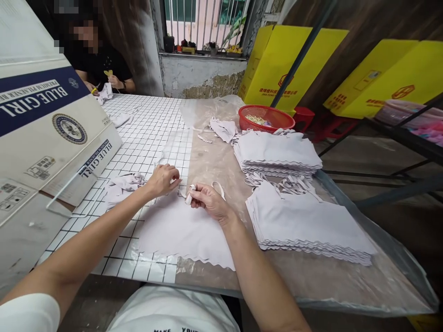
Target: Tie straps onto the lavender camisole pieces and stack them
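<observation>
While its upper edge is partly covered by the hands, a pale lilac-white garment piece (187,233) is laid flat at the near side of the table, directly before the wearer. Its lower edge is cut in small scallops, its surface is plain and almost smooth, and a narrow strap (188,197) of similar colour is looped at its top. The strap is pinched between the thumb and fingers of the right hand (209,201). The left hand (164,180) is raised just beside it with fingers curled and tips together; whether anything is gripped there cannot be told.

Part of the piece is hidden by the right forearm. To the left, crumpled fabric (121,188) is seen near the left forearm, and the left part of the table is blocked by a large BLUE GIRL beer carton (34,154). To the right, two neat scalloped stacks (277,150) (308,219) are set on clear plastic sheeting (211,161), with a red perforated basket (243,122) behind the farther one. A yellow carton (311,50) is crossed by a dark metal bar (304,46). At the far left, pale fabric is handled by another person (114,62).
</observation>
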Demonstrator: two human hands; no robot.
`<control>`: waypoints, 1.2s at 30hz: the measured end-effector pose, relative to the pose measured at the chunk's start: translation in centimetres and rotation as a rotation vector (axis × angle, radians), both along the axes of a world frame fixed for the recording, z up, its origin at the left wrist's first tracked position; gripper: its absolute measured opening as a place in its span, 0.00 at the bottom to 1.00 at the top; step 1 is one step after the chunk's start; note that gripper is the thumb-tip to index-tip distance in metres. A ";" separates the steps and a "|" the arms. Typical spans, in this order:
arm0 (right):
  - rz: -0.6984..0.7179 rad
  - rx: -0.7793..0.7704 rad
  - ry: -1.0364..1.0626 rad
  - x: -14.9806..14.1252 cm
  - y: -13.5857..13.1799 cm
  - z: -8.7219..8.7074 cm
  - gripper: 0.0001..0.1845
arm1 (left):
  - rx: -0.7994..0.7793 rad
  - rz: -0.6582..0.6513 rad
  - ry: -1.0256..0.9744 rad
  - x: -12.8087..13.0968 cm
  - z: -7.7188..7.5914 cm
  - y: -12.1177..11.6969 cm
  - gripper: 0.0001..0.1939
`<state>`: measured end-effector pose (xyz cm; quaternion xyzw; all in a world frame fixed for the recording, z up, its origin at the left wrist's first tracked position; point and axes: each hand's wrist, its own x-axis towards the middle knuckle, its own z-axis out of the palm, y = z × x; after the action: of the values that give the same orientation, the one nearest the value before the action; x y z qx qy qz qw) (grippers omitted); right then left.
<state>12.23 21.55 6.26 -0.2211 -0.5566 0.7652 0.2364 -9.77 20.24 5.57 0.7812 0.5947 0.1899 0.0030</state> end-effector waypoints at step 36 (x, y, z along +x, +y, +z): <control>-0.086 -0.037 -0.040 -2.1 0.2 -3.9 0.22 | -0.123 -0.008 -0.370 1.9 -2.1 -7.1 0.11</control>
<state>10.10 21.74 2.36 -0.2643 -0.5367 0.7600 0.2538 -7.90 13.16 3.50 0.7337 0.5914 0.2935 0.1606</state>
